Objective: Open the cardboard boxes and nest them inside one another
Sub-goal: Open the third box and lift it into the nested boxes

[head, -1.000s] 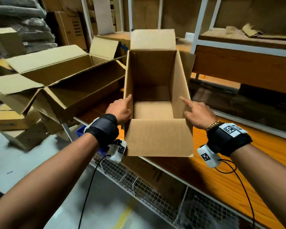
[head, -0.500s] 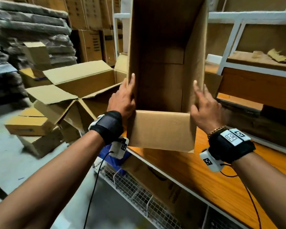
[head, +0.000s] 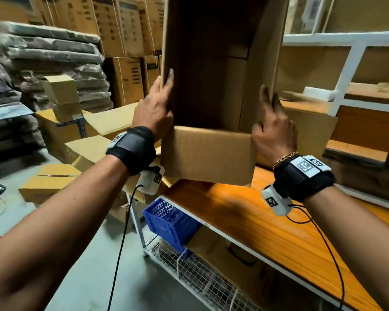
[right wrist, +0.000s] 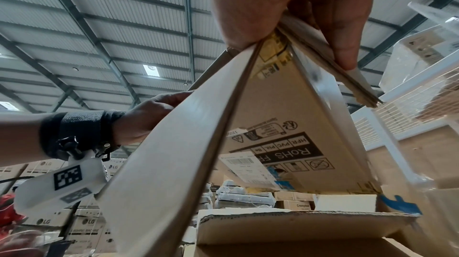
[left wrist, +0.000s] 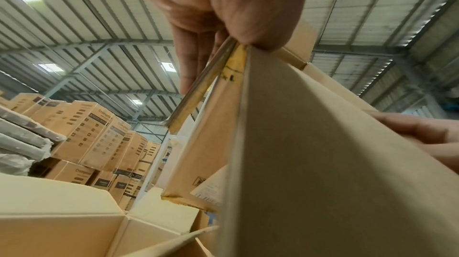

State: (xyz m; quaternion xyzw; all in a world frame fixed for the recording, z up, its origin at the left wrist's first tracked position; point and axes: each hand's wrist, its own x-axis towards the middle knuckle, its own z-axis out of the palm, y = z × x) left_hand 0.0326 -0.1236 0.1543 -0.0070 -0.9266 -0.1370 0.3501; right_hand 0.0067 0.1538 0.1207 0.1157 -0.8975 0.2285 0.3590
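Observation:
An open cardboard box (head: 211, 86) is held up in front of me above the wooden shelf, its mouth facing me and one flap (head: 208, 154) hanging down at the near edge. My left hand (head: 155, 106) grips the box's left wall, thumb inside and fingers outside, as the left wrist view shows at the wall's edge (left wrist: 233, 60). My right hand (head: 272, 129) grips the right wall (right wrist: 273, 49) the same way. A larger open box (head: 94, 135) with spread flaps sits low on the left.
The wooden shelf top (head: 279, 232) runs under the box to the right, with a white rack frame (head: 346, 70) behind. A blue crate (head: 169, 221) and wire baskets (head: 200, 274) sit below. Stacked cartons (head: 126, 79) and wrapped bundles (head: 43, 55) stand on the left.
Both hands went from touching the box's rim on the shelf to gripping its side walls. The box has been lifted off the shelf and tipped so its mouth faces me.

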